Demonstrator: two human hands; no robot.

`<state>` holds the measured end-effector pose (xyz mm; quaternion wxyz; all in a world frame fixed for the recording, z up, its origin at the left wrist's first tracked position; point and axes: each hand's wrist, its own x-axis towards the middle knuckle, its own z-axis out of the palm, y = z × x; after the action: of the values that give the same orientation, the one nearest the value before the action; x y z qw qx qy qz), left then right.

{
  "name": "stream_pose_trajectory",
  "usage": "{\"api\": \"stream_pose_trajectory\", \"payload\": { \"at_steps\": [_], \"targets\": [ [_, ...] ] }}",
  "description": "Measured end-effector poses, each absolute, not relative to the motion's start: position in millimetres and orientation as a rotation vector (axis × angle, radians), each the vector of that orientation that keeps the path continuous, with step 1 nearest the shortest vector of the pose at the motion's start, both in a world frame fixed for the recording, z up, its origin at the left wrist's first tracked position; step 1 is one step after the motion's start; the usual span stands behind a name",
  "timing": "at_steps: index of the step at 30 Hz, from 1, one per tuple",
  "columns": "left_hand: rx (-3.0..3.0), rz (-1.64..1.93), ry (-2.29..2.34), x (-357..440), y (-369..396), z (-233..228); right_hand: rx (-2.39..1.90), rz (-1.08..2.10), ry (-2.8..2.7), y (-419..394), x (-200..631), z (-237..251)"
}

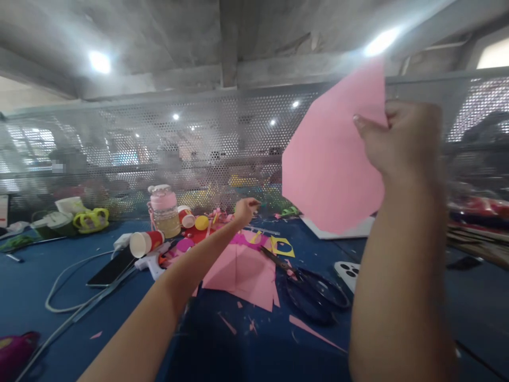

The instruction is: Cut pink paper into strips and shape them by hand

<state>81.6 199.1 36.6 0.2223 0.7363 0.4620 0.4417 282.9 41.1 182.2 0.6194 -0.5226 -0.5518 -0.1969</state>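
Raised at the right, my right hand (pixel 405 135) pinches a large pink paper sheet (pixel 334 164) by its edge, thumb on the near face. The sheet has many straight-cut sides and hangs above the table. My left hand (pixel 246 210) reaches far forward over the paper scraps, fingers closed together; what they hold, if anything, is too small to make out. Below it lie folded pink paper sheets (pixel 246 276) and a yellow paper piece (pixel 283 246) with a round hole. Large dark-handled scissors (pixel 314 292) rest beside these sheets.
A pink-lidded bottle (pixel 165 212), a tipped paper cup (pixel 145 244), a glue gun (pixel 151 262) and a black phone (pixel 113 268) with a white cable lie at left. A white phone (pixel 347 273) is near my right forearm. A perforated metal screen (pixel 207 143) stands behind.
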Motion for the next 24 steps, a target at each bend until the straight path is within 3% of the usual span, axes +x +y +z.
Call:
{"api": "stream_pose_trajectory", "payload": {
  "at_steps": [4, 11, 19, 24],
  "targets": [
    [1.716, 1.448, 1.262, 67, 200, 57, -1.210, -0.439, -1.175, 38, 266, 184],
    [1.342, 1.535, 1.175, 28, 184, 79, -1.354, -0.357, -1.398, 92, 227, 156],
    [1.170, 1.610, 1.095, -11, 170, 94, -1.328, 0.194, -2.026, 148, 195, 71],
    [1.104, 1.626, 1.036, -22, 162, 89, -1.292, 0.394, -2.076, 155, 194, 50]
  ]
}}
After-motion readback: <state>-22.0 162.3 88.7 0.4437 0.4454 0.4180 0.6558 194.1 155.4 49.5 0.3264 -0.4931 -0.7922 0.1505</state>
